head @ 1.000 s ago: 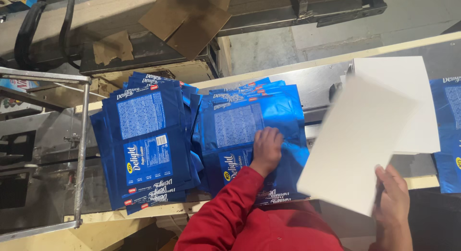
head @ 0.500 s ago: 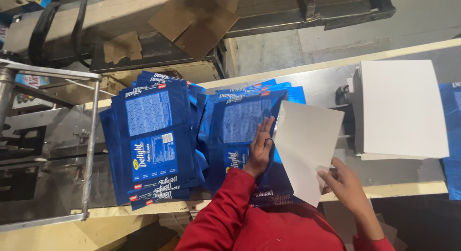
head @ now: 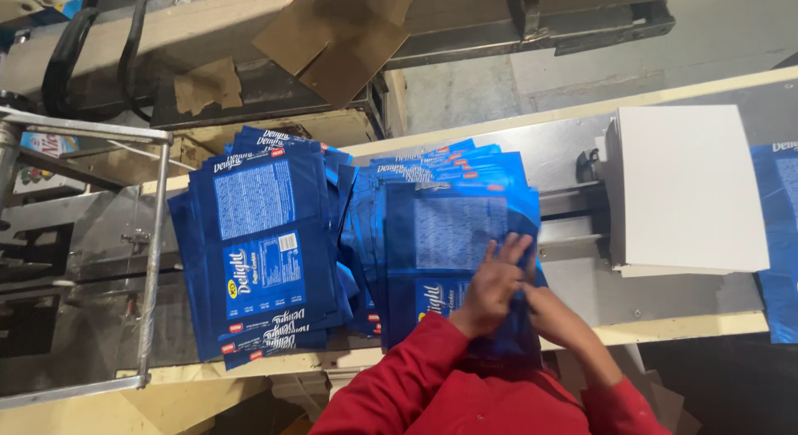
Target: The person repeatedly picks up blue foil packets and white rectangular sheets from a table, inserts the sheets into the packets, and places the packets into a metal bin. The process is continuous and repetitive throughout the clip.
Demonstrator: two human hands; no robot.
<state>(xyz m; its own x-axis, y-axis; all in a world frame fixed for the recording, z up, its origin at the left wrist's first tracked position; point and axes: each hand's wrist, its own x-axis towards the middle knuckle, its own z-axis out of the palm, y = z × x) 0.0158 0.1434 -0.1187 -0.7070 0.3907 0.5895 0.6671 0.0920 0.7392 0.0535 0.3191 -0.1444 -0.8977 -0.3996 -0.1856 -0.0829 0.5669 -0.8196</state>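
Two fanned stacks of flat blue printed pouches lie on a metal table: a left stack and a right stack. My left hand rests with spread fingers on the top blue pouch of the right stack, near its right edge. My right hand sits just beside and below it, gripping the same pouch's lower right part. Both sleeves are red. A pile of white cards lies to the right of my hands. No loose white card is visible.
Another blue pouch lies at the far right edge. A metal frame stands left of the stacks. Torn brown cardboard and machine parts lie beyond the table's far edge. The table's cream front edge runs just before me.
My right hand carried a white card from the right over to the right pouch stack. The card is now out of sight, and both hands are together on the top pouch.
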